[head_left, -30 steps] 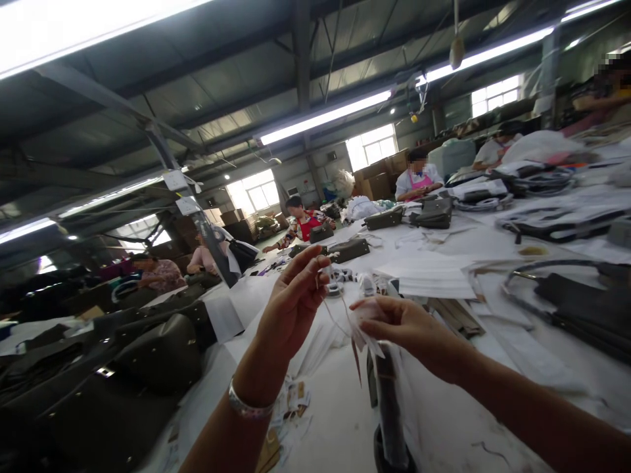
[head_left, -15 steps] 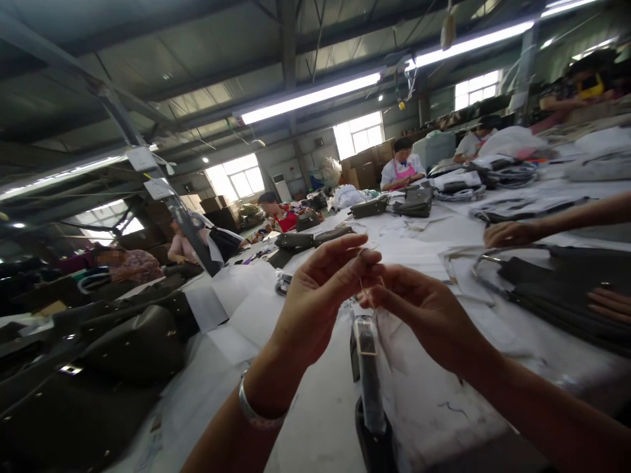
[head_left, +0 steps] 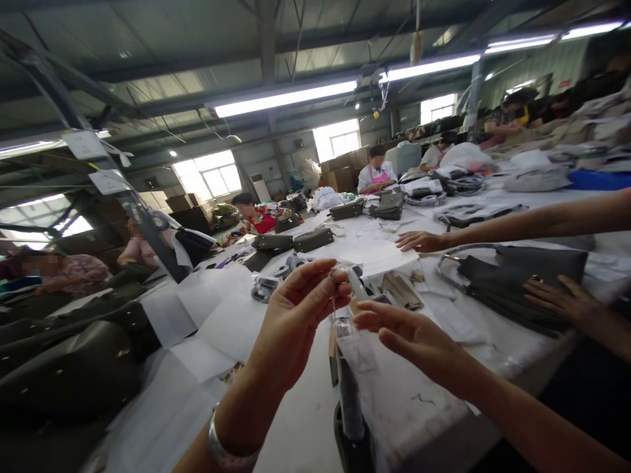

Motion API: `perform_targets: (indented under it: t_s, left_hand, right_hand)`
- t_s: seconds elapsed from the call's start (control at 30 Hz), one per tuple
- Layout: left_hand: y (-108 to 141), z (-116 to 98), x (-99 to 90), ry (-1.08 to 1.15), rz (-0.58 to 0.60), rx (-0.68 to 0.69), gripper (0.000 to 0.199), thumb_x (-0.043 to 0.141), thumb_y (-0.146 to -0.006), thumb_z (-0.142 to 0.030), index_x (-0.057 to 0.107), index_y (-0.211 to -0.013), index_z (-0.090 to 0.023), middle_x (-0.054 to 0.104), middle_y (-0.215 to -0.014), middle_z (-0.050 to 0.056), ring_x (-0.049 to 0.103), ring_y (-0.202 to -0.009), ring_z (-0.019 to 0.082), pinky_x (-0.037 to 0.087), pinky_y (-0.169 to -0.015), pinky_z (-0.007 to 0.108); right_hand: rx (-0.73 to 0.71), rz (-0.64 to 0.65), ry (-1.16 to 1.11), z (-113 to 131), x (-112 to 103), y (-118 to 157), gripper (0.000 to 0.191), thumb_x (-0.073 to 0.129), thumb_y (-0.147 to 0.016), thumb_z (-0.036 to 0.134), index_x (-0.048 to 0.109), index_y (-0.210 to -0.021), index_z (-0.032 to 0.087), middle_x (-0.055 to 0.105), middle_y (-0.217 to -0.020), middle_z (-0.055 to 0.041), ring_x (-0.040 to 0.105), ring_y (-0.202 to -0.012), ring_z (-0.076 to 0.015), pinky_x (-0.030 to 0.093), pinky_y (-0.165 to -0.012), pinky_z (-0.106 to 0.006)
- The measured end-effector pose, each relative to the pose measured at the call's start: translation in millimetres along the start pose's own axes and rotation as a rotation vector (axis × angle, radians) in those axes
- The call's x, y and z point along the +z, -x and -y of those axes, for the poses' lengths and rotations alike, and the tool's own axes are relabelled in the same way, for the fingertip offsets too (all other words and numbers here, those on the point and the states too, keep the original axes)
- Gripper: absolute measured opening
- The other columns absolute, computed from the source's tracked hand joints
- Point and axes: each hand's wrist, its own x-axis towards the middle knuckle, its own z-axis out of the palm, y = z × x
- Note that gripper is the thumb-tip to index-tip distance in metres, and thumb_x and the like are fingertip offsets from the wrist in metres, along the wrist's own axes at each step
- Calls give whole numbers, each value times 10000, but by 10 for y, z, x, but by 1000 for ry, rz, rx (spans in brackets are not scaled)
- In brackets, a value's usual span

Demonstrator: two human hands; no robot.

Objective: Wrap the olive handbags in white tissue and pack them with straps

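The left hand (head_left: pixel 296 315) pinches a thin cord (head_left: pixel 334 306), and the right hand (head_left: pixel 419 336) hovers open, right of a clear packet (head_left: pixel 359 353).

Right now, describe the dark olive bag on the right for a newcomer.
Follow the white table to its right edge, past the bare right hand. The bag lies there, looped handle leftward; unlike the dark bags heaped left, it has another person's hand spread on it.

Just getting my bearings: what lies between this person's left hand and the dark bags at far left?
Mostly white sheets, some overlapping, lie between the left hand and the dark bags, in the head view.
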Motion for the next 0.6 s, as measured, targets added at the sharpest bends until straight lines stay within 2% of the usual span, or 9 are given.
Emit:
perform_targets:
  t_s: [0.1, 0.13, 0.2, 0.3, 0.37, 0.43, 0.5, 0.6]
  left_hand:
    - [-7, 52, 79, -11, 50, -27, 234, 762, -822, -204, 724, -1051, -233, 761, -983, 16, 714, -865, 125, 574, -834, 230]
    - [-12, 72, 108, -18, 65, -35, 245, 758, -826, -204, 720, -1065, -234, 761, -997, 20, 713, -883, 132, 572, -849, 240]
    - [-23, 111, 154, -35, 77, -49, 278, 762, -823, -209, 710, -1094, -243, 757, -1028, 22, 711, -912, 140, 568, -847, 236]
    - [-29, 147, 180, -35, 66, -47, 308, 784, -803, -209, 706, -1098, -250, 752, -1043, 16, 708, -933, 138, 562, -839, 215]
    - [-26, 159, 170, -14, 56, -36, 299, 789, -795, -199, 711, -1081, -241, 753, -1024, 12, 707, -934, 133, 561, -857, 216]
    - [-20, 167, 151, 0, 46, -29, 292, 784, -797, -193, 712, -1077, -235, 754, -1007, 11, 706, -926, 130, 564, -866, 223]
    - [-11, 176, 131, 6, 24, -16, 295, 783, -796, -188, 711, -1079, -235, 753, -1005, 8, 706, -921, 128, 564, -867, 223]
    - [34, 197, 67, -25, -7, -10, 299, 779, -800, -200, 706, -1086, -241, 750, -1014, 6, 708, -910, 133, 565, -865, 236]
  right_hand:
    - [-165, -63, -13, 82, 47, -36, 471, 638, -913, 482, 584, -1358, 341, 566, -1436, -58, 505, -1339, -254, 381, -1142, -453]
    - [-205, -74, -33, 104, 81, -43, 487, 655, -905, 469, 562, -1373, 367, 539, -1463, -43, 490, -1353, -247, 375, -1147, -444]
    - [-241, -79, -61, 127, 155, -47, 548, 712, -877, 411, 524, -1392, 390, 592, -1401, -39, 537, -1305, -235, 414, -1116, -420]
    - [-215, -94, -98, 122, 229, -17, 582, 750, -853, 338, 509, -1383, 360, 723, -1053, -22, 677, -1064, -215, 520, -982, -397]
    - [-179, -132, -141, 120, 241, 27, 487, 735, -863, 349, 557, -1316, 318, 706, -866, 4, 710, -904, -196, 565, -880, -368]
    - [-112, -180, -152, 125, 230, 82, 336, 709, -877, 391, 632, -1180, 267, 695, -805, -3, 705, -770, -173, 587, -747, -313]
    - [-30, -186, -132, 123, 203, 142, 286, 690, -878, 447, 675, -1048, 218, 697, -772, -27, 655, -612, -140, 559, -575, -254]
    - [79, -183, -74, 70, 131, 244, 382, 665, -867, 532, 704, -989, 172, 637, -636, -13, 504, -418, -86, 426, -376, -198]
